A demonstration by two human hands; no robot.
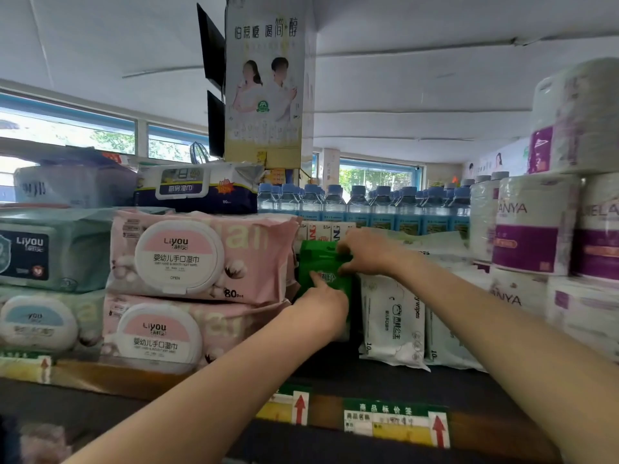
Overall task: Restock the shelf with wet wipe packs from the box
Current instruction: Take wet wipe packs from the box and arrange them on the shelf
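Observation:
A small green wet wipe pack [318, 262] stands upright on the dark shelf [385, 380], between the pink Liyou packs [197, 259] and the white wipe packs [392, 319]. My right hand [365, 251] grips the green pack's upper right edge with curled fingers. My left hand [326, 304] holds its lower front, the forefinger stretched up across its face. The box is out of view.
Green Liyou packs [50, 252] are stacked at the left, a dark kitchen-wipe pack [201, 189] on top. Blue-capped water bottles [368, 205] line the back. Purple-labelled paper rolls [536, 226] stand at right. Price tags [395, 423] run along the shelf's front edge.

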